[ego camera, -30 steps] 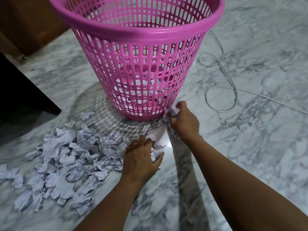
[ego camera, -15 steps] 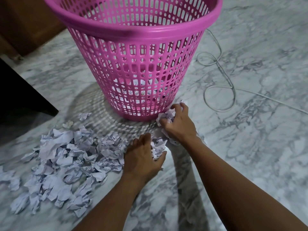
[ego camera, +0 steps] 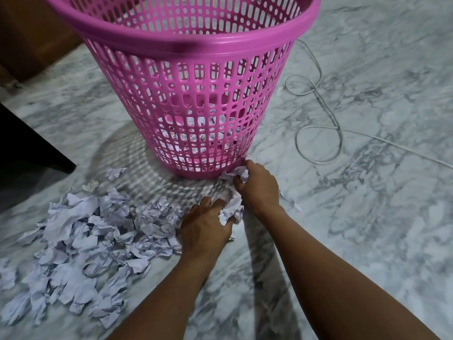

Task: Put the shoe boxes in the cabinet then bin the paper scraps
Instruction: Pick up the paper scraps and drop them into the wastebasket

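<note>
**A:** Okay, quick pass, left to right. What's at the floor's left edge?

**B:** On my feed, a dark furniture piece (ego camera: 27, 148) sits at the left edge of the marble floor (ego camera: 367, 229), with brown wood (ego camera: 36, 38) in the far-left corner. Toward the near-left corner the paper scraps (ego camera: 85, 241) lie in a loose, crumpled pile.

**A:** Left hand?

**B:** I see the left hand (ego camera: 203, 231) palm down at the pile's right end. Its fingers are curled and its thumb is closing on a crumpled clump of scraps.

**A:** Bin?

**B:** The pink basket (ego camera: 186, 94) stands upright mid-floor, just beyond both hands. A few scraps show through the holes near its bottom.

**A:** Right hand?

**B:** The right hand (ego camera: 259, 187) is just beside the basket's base, on its right side, fingers pinching a crumpled scrap. More paper bunches between the two hands, and I can't tell which one has it.

**A:** Far right?

**B:** A white cable (ego camera: 318, 143) is looped on the floor right of the basket and runs off toward the right edge.
</note>
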Tool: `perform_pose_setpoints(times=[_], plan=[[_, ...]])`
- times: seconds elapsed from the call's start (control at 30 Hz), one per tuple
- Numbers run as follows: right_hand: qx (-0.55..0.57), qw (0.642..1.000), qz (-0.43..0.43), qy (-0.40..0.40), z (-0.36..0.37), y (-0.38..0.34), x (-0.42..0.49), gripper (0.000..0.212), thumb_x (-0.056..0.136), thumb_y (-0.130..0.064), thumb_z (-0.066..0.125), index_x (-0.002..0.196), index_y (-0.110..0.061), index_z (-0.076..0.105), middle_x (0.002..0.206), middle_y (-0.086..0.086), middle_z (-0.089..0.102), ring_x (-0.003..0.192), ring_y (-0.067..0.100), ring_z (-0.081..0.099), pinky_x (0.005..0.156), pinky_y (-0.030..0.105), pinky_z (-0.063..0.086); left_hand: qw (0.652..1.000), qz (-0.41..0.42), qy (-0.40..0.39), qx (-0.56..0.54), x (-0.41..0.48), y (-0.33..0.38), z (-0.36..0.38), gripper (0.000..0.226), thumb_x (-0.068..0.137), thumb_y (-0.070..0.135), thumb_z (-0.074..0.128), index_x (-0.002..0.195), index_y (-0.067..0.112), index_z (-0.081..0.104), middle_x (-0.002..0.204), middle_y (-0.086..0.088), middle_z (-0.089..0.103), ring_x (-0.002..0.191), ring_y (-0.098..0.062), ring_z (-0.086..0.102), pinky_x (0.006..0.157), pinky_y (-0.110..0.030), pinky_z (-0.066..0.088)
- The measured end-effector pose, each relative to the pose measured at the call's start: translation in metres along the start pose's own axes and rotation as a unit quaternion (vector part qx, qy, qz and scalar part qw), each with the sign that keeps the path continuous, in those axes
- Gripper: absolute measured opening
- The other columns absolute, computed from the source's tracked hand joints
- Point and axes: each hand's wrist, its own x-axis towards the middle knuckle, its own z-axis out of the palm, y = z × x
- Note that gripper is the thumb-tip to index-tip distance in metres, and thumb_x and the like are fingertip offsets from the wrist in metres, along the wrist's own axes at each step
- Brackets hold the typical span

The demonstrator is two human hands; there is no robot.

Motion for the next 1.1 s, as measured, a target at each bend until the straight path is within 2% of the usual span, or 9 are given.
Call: perform_pose_setpoints(times=[0.17,0.3,0.47,0.57,0.67,0.77,0.9,1.03,1.1], plan=[[0.141,0.989,0.042,-0.013,-0.016,-0.005,-0.005,0.01,0.078,-0.025,0.068,0.086,-0.023,0.063,0.085,0.0,0.072,0.078,0.02,0.066,0.065,0.028,0.046,1.0,0.007,-0.001,-0.012,0.0,0.001,-0.001,0.026,0.081,0.038,0.065,0.105,0.027,0.066,0.105,0.003,0.064,0.094,-0.024,0.063,0.076,-0.033,0.048],[0.267,0.958,0.091,0.05,-0.043,-0.009,-0.011,0.025,0.076,-0.017,0.07,0.062,-0.02,0.05,0.056,-0.009,0.054,0.052,0.002,0.05,0.051,0.013,0.037,0.999,0.008,-0.013,-0.052,0.003,0.0,-0.005,0.023,0.083,0.034,0.063,0.102,0.021,0.065,0.105,0.0,0.065,0.094,-0.025,0.063,0.075,-0.033,0.05],[0.424,0.884,0.181,0.074,-0.072,-0.005,-0.019,0.024,0.067,-0.023,0.073,0.06,-0.018,0.051,0.06,-0.003,0.053,0.06,0.02,0.049,0.062,0.036,0.044,0.988,-0.043,-0.024,-0.147,0.005,0.005,-0.014,0.02,0.082,0.03,0.064,0.098,0.019,0.066,0.103,-0.002,0.068,0.091,-0.027,0.063,0.07,-0.027,0.043],[0.476,0.858,0.17,0.093,-0.098,-0.013,-0.025,0.033,0.063,-0.026,0.081,0.066,-0.013,0.05,0.067,0.006,0.049,0.062,0.022,0.045,0.06,0.034,0.038,0.975,-0.018,-0.025,-0.221,0.004,0.017,-0.031,0.014,0.079,0.028,0.067,0.091,0.021,0.068,0.09,0.002,0.07,0.086,-0.025,0.066,0.068,-0.025,0.043],[0.51,0.842,0.116,0.134,-0.134,-0.031,-0.027,0.041,0.068,-0.019,0.082,0.072,0.001,0.046,0.068,0.009,0.043,0.063,0.022,0.039,0.059,0.036,0.035,0.965,0.075,0.052,-0.247,0.008,0.033,-0.056,0.019,0.073,0.034,0.063,0.082,0.017,0.065,0.074,0.001,0.065,0.072,-0.026,0.062,0.06,-0.028,0.044],[0.516,0.833,0.047,0.193,-0.176,-0.063,-0.028,0.03,0.073,-0.009,0.076,0.065,-0.008,0.046,0.062,-0.002,0.038,0.062,0.017,0.036,0.063,0.035,0.038,0.931,0.185,0.145,-0.279,0.014,0.054,-0.094,0.027,0.075,0.036,0.056,0.084,0.011,0.063,0.078,0.003,0.054,0.07,-0.02,0.054,0.062,-0.025,0.04],[0.546,0.802,-0.042,0.236,-0.242,-0.123,-0.027,0.033,0.077,-0.007,0.071,0.062,-0.013,0.042,0.061,-0.003,0.038,0.062,0.015,0.037,0.06,0.029,0.035,0.865,0.284,0.246,-0.331,0.02,0.076,-0.167,0.021,0.078,0.021,0.062,0.092,0.006,0.067,0.086,-0.005,0.062,0.076,-0.026,0.06,0.068,-0.033,0.051],[0.586,0.767,-0.128,0.23,-0.284,-0.172,0.003,0.02,0.079,-0.007,0.069,0.074,0.005,0.054,0.071,0.008,0.052,0.067,0.017,0.047,0.061,0.03,0.039,0.804,0.283,0.381,-0.358,0.039,0.086,-0.239,0.008,0.082,0.011,0.064,0.088,0.006,0.066,0.082,-0.011,0.065,0.076,-0.026,0.063,0.072,-0.034,0.052],[0.578,0.771,-0.147,0.224,-0.294,-0.193,0.023,0.025,0.082,-0.004,0.068,0.065,-0.003,0.049,0.061,0.0,0.049,0.06,0.011,0.043,0.057,0.025,0.034,0.79,0.226,0.409,-0.397,0.051,0.093,-0.274,0.003,0.084,0.017,0.063,0.083,0.014,0.062,0.077,-0.011,0.064,0.072,-0.027,0.063,0.067,-0.035,0.051]])
